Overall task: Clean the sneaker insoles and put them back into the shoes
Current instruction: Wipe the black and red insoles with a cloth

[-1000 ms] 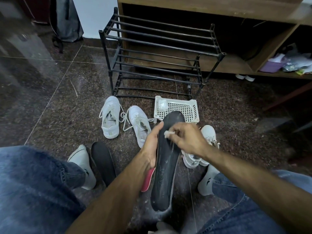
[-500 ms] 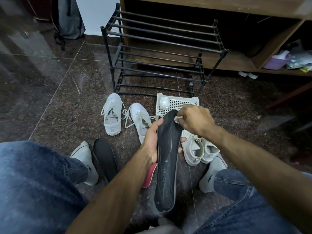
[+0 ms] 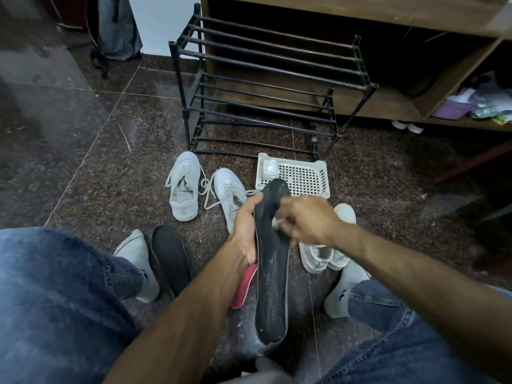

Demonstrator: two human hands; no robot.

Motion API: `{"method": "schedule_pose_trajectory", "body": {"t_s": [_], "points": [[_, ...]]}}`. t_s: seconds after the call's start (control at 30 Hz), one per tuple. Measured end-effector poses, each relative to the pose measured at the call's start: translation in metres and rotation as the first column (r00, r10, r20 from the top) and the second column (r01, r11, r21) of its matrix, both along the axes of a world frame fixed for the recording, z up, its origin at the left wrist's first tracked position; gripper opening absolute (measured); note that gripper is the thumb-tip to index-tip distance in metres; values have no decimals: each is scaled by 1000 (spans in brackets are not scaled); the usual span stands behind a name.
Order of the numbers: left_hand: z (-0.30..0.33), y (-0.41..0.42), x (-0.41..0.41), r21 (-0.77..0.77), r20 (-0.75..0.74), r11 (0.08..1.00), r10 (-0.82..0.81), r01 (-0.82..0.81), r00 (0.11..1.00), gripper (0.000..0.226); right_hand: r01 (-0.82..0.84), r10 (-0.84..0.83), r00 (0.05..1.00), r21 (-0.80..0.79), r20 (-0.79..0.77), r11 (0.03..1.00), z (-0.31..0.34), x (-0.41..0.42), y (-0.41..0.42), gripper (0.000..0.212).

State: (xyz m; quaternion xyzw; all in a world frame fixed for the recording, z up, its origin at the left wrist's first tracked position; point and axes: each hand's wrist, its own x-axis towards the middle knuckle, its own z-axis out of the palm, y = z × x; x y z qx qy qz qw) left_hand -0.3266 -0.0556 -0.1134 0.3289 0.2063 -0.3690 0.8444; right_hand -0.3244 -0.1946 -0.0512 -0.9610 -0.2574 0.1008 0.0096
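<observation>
Granite floor (image 3: 83, 162), scuffed black insole (image 3: 273, 273), white wipe (image 3: 277, 222)

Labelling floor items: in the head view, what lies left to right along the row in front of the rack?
Left white sneaker → second white sneaker → white basket.

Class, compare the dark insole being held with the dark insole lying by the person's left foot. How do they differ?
The held insole is gripped by the left hand and wiped by the right hand; the floor insole lies flat, untouched. Both are dark and out of their shoes.
</observation>
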Motion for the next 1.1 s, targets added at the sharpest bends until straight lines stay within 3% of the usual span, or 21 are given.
{"method": "schedule_pose_trajectory", "body": {"t_s": [0.07,0.13,0.2,0.27,0.33,0.43,0.5,0.57,0.67,0.83,0.97,1.03,1.1], "points": [[-1,5,1,25,-4,1000,7,-7,1000,57,-171,174,978,35,-114,985,2,-25,12,23],[-2,6,-2,53,-12,999,4,-3,1000,57,-241,235,963,-30,-131,970,2,-28,13,24],[-2,3,-7,27,-24,999,-24,24,999,58,-69,69,998,-53,10,996,-1,-4,7,22],[-1,0,-10,-41,-43,998,-54,52,998,64,187,-183,973,-17,140,982,-1,21,-3,22],[-2,1,-7,-69,-45,996,-53,50,998,63,313,-326,937,112,129,943,-6,25,-5,21],[-1,4,-3,-57,-18,998,-19,18,1000,53,224,-224,974,289,-33,931,-9,-4,12,16],[-3,4,-5,-28,-2,999,-24,24,1000,53,145,-142,989,302,-33,942,-13,-16,14,15],[-2,2,-7,-23,8,999,-49,49,999,56,225,-259,964,335,63,915,-18,-2,10,15],[4,-2,-9,-20,71,995,-94,95,993,59,433,-534,840,471,100,769,-21,22,0,14],[3,2,-8,64,114,981,-187,181,976,61,204,-237,972,503,0,840,-15,7,6,11],[0,-3,-15,149,103,954,-278,262,955,67,401,-483,870,426,99,811,-13,29,-7,13],[3,-5,-17,120,101,968,-232,219,967,63,345,-440,895,505,78,791,-11,23,-5,12],[5,-4,-14,40,99,986,-168,165,981,59,214,-292,955,560,53,800,-13,7,1,12]]}}
